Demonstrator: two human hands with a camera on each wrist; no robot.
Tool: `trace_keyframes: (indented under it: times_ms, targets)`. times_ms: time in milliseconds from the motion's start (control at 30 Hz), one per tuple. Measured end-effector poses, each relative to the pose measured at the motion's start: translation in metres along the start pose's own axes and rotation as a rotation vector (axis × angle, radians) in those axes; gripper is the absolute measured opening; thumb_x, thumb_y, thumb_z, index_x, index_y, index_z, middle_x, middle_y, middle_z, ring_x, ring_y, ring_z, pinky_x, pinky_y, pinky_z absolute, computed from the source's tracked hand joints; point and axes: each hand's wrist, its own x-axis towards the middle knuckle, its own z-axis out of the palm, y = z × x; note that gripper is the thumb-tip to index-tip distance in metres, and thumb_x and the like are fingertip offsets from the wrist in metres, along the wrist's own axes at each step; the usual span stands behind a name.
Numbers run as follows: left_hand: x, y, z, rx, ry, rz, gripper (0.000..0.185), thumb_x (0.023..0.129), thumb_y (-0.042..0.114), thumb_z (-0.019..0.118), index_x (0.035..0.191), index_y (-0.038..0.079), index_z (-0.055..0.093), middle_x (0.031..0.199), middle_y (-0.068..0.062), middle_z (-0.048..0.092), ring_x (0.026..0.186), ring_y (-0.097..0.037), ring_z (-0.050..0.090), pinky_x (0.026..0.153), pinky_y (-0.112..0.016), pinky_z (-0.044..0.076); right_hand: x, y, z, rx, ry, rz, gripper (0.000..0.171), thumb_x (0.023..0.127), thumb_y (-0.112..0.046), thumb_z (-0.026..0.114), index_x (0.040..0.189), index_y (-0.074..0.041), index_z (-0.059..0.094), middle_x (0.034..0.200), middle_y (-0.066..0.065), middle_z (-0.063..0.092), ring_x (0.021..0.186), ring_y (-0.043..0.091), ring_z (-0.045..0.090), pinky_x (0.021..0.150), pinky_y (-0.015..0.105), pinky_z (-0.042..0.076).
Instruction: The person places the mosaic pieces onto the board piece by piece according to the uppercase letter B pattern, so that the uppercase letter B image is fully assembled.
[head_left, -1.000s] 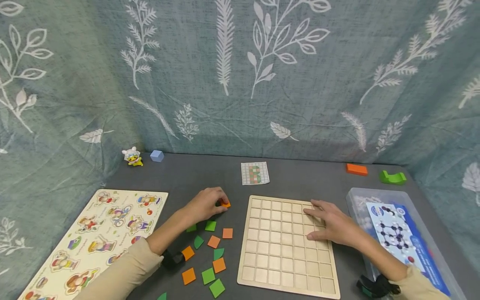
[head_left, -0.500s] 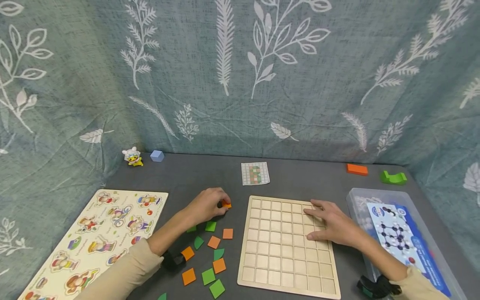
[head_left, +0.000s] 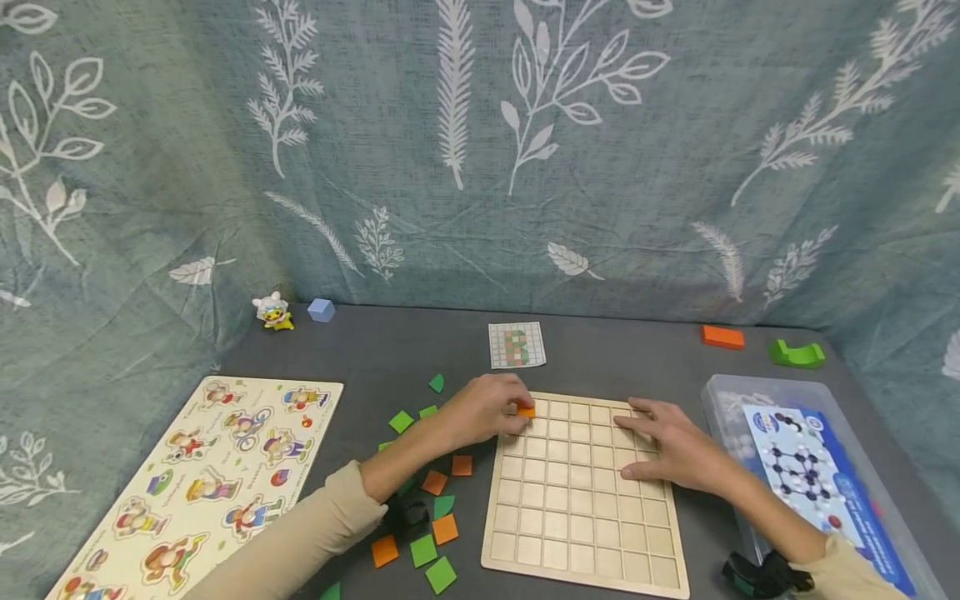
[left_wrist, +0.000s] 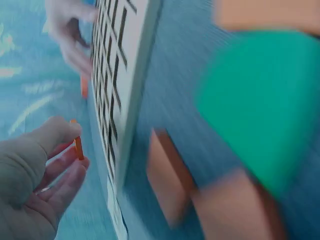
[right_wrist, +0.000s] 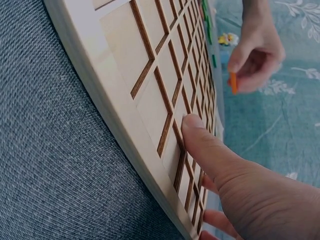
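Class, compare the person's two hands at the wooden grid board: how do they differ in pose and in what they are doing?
The left hand has curled fingers pinching an orange tile; the right hand holds nothing. The left hand is at the far left corner of the grid board, whereas the right hand lies flat on its right side, fingers straight and pressing. Both wear beige sleeves.

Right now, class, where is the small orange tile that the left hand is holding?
In the head view the orange tile is pinched in the left hand over the far left corner of the wooden grid board, just below the pattern card.
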Motion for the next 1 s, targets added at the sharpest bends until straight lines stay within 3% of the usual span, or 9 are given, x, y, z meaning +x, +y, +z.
trace_keyframes:
  times_ms: [133,300,600,800,1000]
  targets:
    - [0.018,0.013,0.012,-0.011,-0.059,0.067,0.018,0.089,0.016,0.070,0.105,0.008,0.073,0.106,-0.004,0.068,0.092,-0.015,0.066,0.075,-0.017,0.051,0.001,0.000,0.001,0.016,-0.002,0.001,0.072,0.075,-0.047,0.079,0.134,-0.010,0.059,0.145,0.024,0.044,0.131,0.048,0.038,0.095,0.064,0.040]
    - [0.028,0.019,0.020,0.032,-0.099,0.076,0.016,0.089,0.015,0.070,0.104,0.010,0.074,0.106,-0.002,0.069,0.089,-0.012,0.064,0.073,-0.015,0.048,0.000,-0.002,0.000,0.015,0.012,0.003,0.072,0.074,-0.046,0.080,0.132,-0.008,0.060,0.144,0.024,0.045,0.129,0.048,0.039,0.094,0.063,0.041]
    - [0.030,0.018,0.027,0.068,-0.100,0.091,0.015,0.089,0.016,0.070,0.102,0.009,0.074,0.102,-0.002,0.070,0.089,-0.014,0.063,0.074,-0.018,0.049,0.000,0.001,-0.001,0.003,0.007,0.008,0.071,0.074,-0.045,0.081,0.132,-0.009,0.061,0.145,0.024,0.044,0.130,0.047,0.040,0.095,0.062,0.041]
    - [0.031,0.020,0.026,0.067,-0.119,0.075,0.017,0.090,0.018,0.070,0.104,0.010,0.074,0.106,-0.002,0.070,0.097,-0.015,0.063,0.082,-0.022,0.051,0.001,0.001,-0.003,-0.013,0.018,-0.009,0.069,0.074,-0.046,0.080,0.130,-0.010,0.062,0.142,0.024,0.046,0.128,0.047,0.042,0.094,0.062,0.042]
    - [0.031,0.020,0.027,0.062,-0.121,0.080,0.016,0.090,0.018,0.070,0.104,0.010,0.074,0.107,-0.002,0.069,0.100,-0.017,0.062,0.084,-0.023,0.050,0.001,0.000,-0.002,-0.043,0.043,-0.040,0.067,0.073,-0.045,0.081,0.127,-0.010,0.065,0.131,0.021,0.052,0.115,0.037,0.049,0.087,0.051,0.045]
